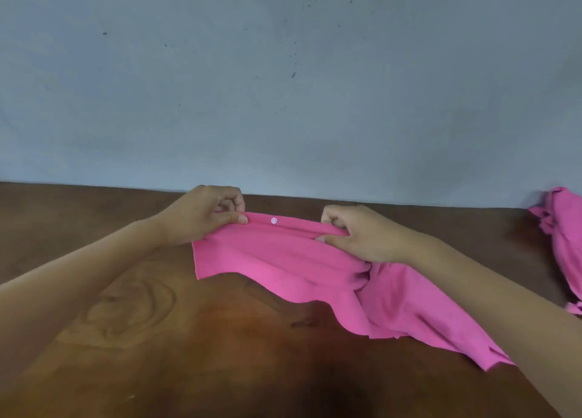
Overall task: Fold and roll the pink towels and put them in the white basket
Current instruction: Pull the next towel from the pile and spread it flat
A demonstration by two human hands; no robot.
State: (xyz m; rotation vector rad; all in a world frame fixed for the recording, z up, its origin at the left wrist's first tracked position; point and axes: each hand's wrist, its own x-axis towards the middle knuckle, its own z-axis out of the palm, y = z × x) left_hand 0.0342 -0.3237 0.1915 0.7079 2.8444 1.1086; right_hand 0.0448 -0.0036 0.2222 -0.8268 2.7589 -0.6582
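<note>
Your left hand (pixel 206 216) and right hand (pixel 356 233) pinching the soft, rippled pink towel's (pixel 293 269) far edge, grainy brown wooden table (pixel 141 323) beneath

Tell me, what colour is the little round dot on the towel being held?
The dot is whitish, on the pink towel; best seen in the head view.

Bare table (pixel 132 307) lay open on my left; a pink heap (pixel 563 247) blocked the right edge, wall (pixel 283 86) close behind.
</note>
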